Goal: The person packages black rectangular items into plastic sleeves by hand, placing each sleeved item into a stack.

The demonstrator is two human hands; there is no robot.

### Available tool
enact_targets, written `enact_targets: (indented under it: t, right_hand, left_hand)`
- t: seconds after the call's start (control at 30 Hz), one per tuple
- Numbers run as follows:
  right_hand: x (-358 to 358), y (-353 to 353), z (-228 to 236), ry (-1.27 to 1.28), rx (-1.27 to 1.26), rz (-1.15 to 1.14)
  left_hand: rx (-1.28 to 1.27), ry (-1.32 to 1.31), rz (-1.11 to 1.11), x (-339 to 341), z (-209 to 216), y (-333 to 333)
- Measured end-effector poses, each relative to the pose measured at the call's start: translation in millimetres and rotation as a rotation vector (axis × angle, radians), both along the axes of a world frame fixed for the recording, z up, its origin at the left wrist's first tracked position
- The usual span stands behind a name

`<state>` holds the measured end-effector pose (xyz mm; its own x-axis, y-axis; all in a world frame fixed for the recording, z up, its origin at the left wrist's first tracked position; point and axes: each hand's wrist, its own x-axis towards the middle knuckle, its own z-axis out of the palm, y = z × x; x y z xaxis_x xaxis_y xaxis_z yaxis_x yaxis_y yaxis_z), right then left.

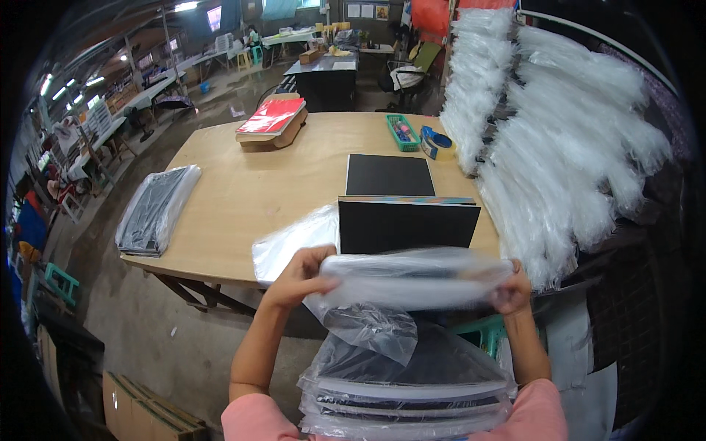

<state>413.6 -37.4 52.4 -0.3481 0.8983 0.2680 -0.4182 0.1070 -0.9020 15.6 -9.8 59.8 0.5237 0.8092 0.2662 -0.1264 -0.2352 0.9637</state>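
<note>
Stretched between my two hands at the table's near edge is a clear plastic bag [415, 290], smeared by motion. My left hand [300, 278] pinches one end of it and my right hand [513, 289] grips the other. Just beyond the bag, a black panel [408, 226] stands tilted on the table, a thin multicoloured edge showing along its top. Behind it lies another flat black panel [390, 175]. Clear plastic sheets [298, 239] lie to its left. Close to my body is a stack of black panels in clear bags [408, 393]; the loose plastic above it is crumpled.
On the tan table [243, 213] are bagged black panels [158, 209], a red-topped stack [272, 117], a green basket [402, 134] and tape rolls [437, 143]. Heaped plastic bags [566, 140] border the right side. Below the bag is a green stool [482, 334]; flattened cardboard [143, 411] stands lower left.
</note>
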Motion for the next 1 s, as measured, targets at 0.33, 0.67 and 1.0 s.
enact_targets:
  t: [0.33, 0.67, 1.0]
  right_hand:
    - [-25.5, 50.0, 17.6, -0.782, 0.678, -1.06]
    - [25.8, -5.2, -25.5, -0.073, -0.314, 0.126]
    - [29.8, -56.3, -167.8, 0.116, -0.412, -0.136]
  left_hand:
    - [0.855, 0.832, 0.849, 45.0, 23.6, -4.4]
    - [-0.845, -0.157, -0.147, -2.6, -45.0, 8.4]
    - [-0.439, 0.242, 0.149, 18.8, -205.0, -18.8]
